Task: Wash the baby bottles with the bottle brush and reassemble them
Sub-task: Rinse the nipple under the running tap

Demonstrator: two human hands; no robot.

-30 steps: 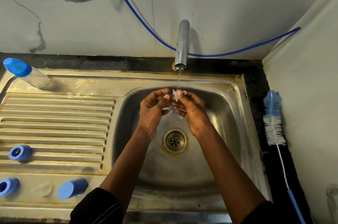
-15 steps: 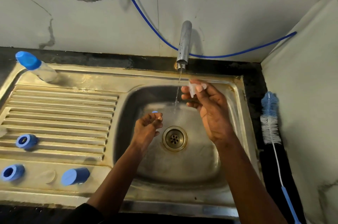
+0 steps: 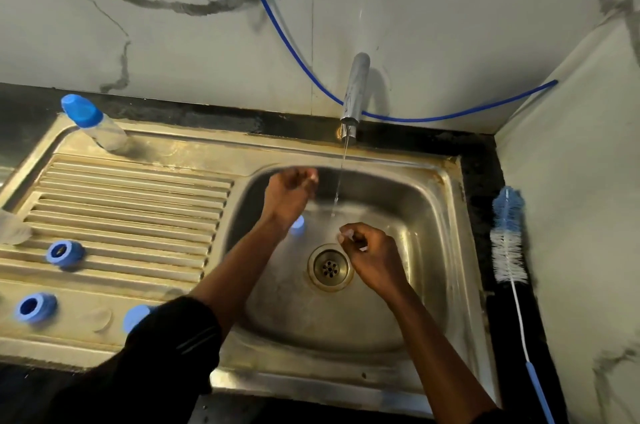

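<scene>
My right hand is curled over the drain and pinches a small clear teat. My left hand is blurred, raised near the basin's back left wall with fingers curled; I cannot make out anything in it. A small blue piece shows just below that wrist, in the basin. A thin water stream falls from the tap between my hands. The bottle brush lies on the dark counter at the right. A capped bottle stands at the drainboard's back left.
Two blue rings and a blue cap, partly behind my sleeve, lie on the drainboard. A clear bottle body shows at the left edge. A blue hose runs along the wall.
My right hand dropped with the teat from beside the tap to above the drain. My left hand rose toward the basin's back left. The view shifted slightly.
</scene>
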